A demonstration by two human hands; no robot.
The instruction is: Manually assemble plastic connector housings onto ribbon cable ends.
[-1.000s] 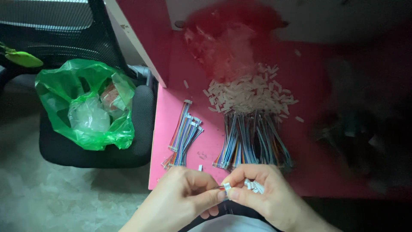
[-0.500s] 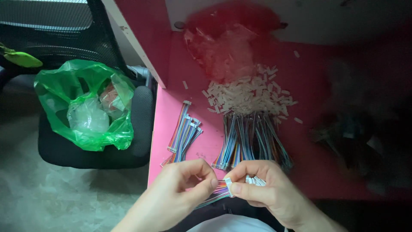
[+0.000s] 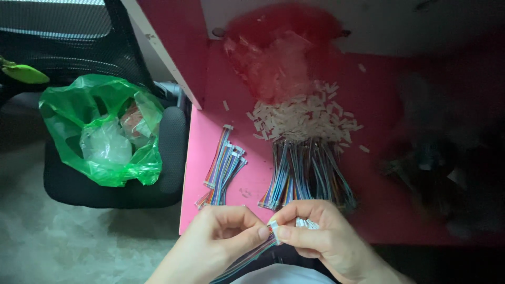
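A single camera, worn on the person's head, looks steeply down over the near edge of a pink table (image 3: 210,137). It sits close: the left hand (image 3: 215,247) and right hand (image 3: 321,239) fill the bottom middle of the frame, just off that near edge. The table's left edge runs slanting up the frame, with a black chair (image 3: 105,189) and floor beyond it. The far edge and wall lie along the top. No second view exists to share the scene.
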